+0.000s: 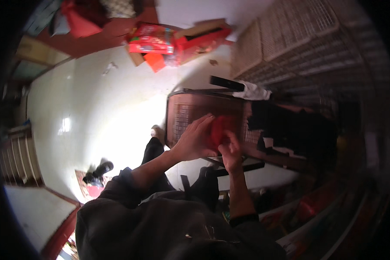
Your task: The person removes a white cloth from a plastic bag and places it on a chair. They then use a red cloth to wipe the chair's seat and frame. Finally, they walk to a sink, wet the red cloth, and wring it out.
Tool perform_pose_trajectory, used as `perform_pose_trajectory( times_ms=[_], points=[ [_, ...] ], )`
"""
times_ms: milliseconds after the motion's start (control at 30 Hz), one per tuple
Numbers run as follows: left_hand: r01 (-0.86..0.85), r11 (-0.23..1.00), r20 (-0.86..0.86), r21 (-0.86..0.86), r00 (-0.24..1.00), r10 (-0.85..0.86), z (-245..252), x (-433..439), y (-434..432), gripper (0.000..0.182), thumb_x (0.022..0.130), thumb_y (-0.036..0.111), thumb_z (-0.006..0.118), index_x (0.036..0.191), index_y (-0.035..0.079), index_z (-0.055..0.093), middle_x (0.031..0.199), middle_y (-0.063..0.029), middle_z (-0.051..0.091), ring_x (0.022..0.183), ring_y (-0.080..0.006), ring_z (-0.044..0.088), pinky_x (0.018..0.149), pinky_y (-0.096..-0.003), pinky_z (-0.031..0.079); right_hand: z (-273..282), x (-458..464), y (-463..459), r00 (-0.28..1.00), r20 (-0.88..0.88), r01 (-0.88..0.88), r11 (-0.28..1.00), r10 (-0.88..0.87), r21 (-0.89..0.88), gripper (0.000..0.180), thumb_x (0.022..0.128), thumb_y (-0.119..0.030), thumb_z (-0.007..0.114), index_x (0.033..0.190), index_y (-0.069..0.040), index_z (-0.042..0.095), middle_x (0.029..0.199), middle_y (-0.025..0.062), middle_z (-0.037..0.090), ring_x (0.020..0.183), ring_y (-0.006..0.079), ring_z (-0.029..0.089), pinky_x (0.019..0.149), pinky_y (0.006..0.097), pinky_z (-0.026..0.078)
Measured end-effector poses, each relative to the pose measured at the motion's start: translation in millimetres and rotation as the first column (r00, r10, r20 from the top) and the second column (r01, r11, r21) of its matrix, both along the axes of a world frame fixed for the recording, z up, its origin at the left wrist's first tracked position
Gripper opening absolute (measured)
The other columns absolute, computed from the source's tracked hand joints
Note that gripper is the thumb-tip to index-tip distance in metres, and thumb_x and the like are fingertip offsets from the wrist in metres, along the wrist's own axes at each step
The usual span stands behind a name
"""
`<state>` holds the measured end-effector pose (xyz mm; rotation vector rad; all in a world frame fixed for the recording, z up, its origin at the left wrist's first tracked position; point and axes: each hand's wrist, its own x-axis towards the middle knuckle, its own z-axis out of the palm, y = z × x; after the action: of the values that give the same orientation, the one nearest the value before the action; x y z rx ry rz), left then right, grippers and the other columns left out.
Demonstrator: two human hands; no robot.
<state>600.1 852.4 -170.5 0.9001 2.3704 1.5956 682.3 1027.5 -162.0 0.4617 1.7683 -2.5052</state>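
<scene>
A blurred red item (221, 130), apparently soft cloth, is between my two hands above a reclining chair (201, 105). My left hand (195, 139) lies along its left side, fingers stretched forward and thumb towards me, holding it. On the near right side, my right hand (231, 152) grips it with bent fingers. The hands hide part of the item. Under them, the chair has a dark frame and a brown seat with woven mesh panels. Dark cloth (292, 133) is heaped over its right end. A whitish cloth (254, 91) hangs on the far armrest (226, 83).
Red packages and an opened carton (203, 42) lie on the pale tiled floor (94, 91) beyond the chair. A woven lattice panel (279, 39) stands at the far right. Dark shoes (99, 173) rest on a patterned mat (84, 187) at the left. Cluttered shelving (308, 208) is at the near right.
</scene>
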Motion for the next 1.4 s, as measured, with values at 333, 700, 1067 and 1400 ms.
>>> perform_pose_trajectory(
  times_ms=[333, 700, 1067, 1400],
  points=[
    [-0.834, 0.325, 0.890, 0.446, 0.374, -0.262, 16.5, 99.2, -131.9, 0.050, 0.102, 0.038, 0.050, 0.137, 0.004, 0.047, 0.124, -0.0111, 0.060, 0.107, -0.0226, 0.062, 0.087, -0.0353, 0.054, 16.2, -27.4, -81.3, 0.948, -0.044, -0.311, 0.948, 0.315, 0.072, 0.033, 0.090, 0.000, 0.060, 0.123, -0.004, 0.057, 0.114, 0.0039, 0.059, 0.106, 0.0122, 0.054, 0.095, 0.0259, 0.041],
    [-0.755, 0.573, 0.401, -0.317, 0.441, 0.803, 39.9, 142.1, -335.1, 0.032, 0.097, 0.031, 0.057, 0.119, 0.008, 0.060, 0.102, -0.0155, 0.067, 0.081, -0.0305, 0.068, 0.066, -0.0389, 0.055, -16.0, -20.3, -330.5, 0.373, 0.224, -0.658, 0.427, 0.900, -0.620, 0.045, 0.102, -0.042, 0.046, 0.134, -0.011, 0.049, 0.129, 0.0059, 0.057, 0.119, 0.0210, 0.055, 0.100, 0.0390, 0.046],
    [-0.924, 0.275, 0.551, -0.267, 0.087, 0.830, 88.7, 206.4, -496.1, 0.025, 0.093, 0.013, 0.063, 0.117, 0.005, 0.067, 0.101, -0.0126, 0.070, 0.085, -0.0187, 0.068, 0.081, -0.0324, 0.054, 43.8, -74.5, -610.8, 0.490, 0.242, -0.776, 0.546, 0.837, -0.317, 0.041, 0.102, -0.038, 0.043, 0.119, -0.003, 0.057, 0.102, 0.0096, 0.067, 0.073, 0.0214, 0.063, 0.060, 0.0317, 0.051],
    [-0.979, 0.129, 0.644, -0.161, -0.006, 0.765, 51.0, 105.6, -663.8, 0.025, 0.097, 0.015, 0.058, 0.112, -0.004, 0.066, 0.100, -0.0119, 0.071, 0.086, -0.0163, 0.067, 0.078, -0.0292, 0.054, 16.9, -180.5, -732.2, 0.387, 0.368, -0.757, 0.519, 0.846, -0.397, 0.060, 0.101, -0.058, 0.036, 0.114, -0.005, 0.061, 0.105, 0.0093, 0.069, 0.095, 0.0229, 0.066, 0.080, 0.0359, 0.053]
  ],
)
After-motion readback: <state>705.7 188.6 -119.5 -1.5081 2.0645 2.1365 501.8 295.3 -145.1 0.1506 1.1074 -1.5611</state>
